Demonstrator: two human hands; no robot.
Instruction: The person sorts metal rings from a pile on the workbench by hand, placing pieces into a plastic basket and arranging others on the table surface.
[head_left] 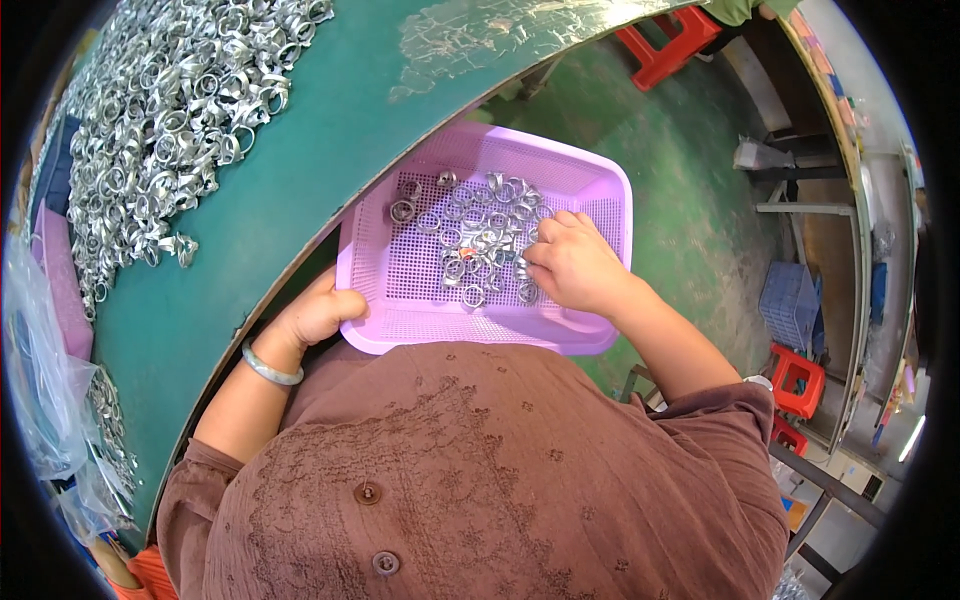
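Note:
A purple plastic basket (390, 320) with mesh sides and bottom rests by my lap, beside the green table. My left hand (322, 308) is closed on its near left corner, with the thumb over the rim. Several silvery ring-shaped metal parts (472, 295), like small clamps, lie loosely in a heap on the basket's bottom. My right hand (572, 262) reaches in over the right side, its fingers curled down at the right edge of that heap. What sits between those fingertips is hidden.
A large pile of similar metal rings (170, 120) covers the far left of the green table (330, 140). Clear plastic bags (45, 370) hang at the left. Red stools (797, 380) and a blue crate (787, 305) stand at the right. Another person's green clothing (735, 10) shows at the top.

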